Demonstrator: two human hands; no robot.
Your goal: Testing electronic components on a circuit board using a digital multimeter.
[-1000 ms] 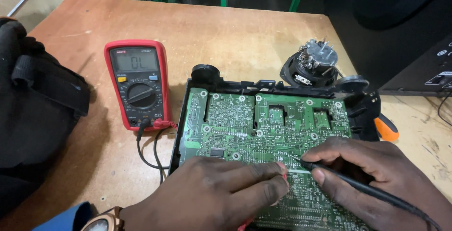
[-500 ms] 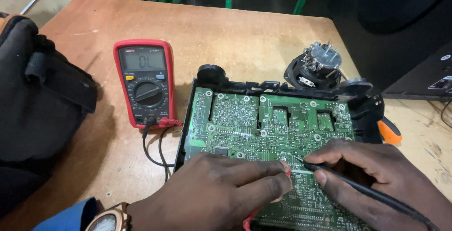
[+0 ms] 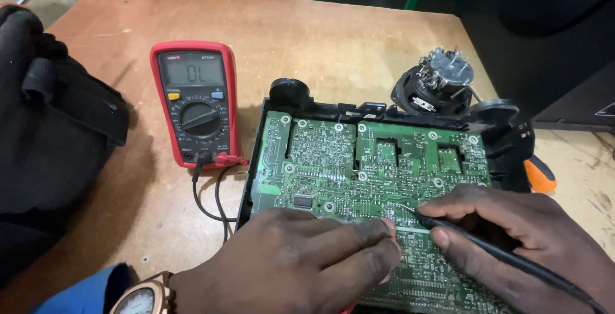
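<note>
While right hand [image 3: 512, 237] grips slim black probe [image 3: 487, 247], tip meets green circuit board [image 3: 359, 160].

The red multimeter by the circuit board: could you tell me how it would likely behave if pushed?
The multimeter lies flat on the wooden table, so it probably slides rather than tips. Its rubbery-looking red casing may grip. The plugged-in leads would likely drag along.

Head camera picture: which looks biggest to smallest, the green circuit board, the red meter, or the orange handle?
1. The green circuit board, the widest, though hands cover part of it.
2. The red meter.
3. The orange handle, only partly showing beside the board, so its full size is unsure.
</note>
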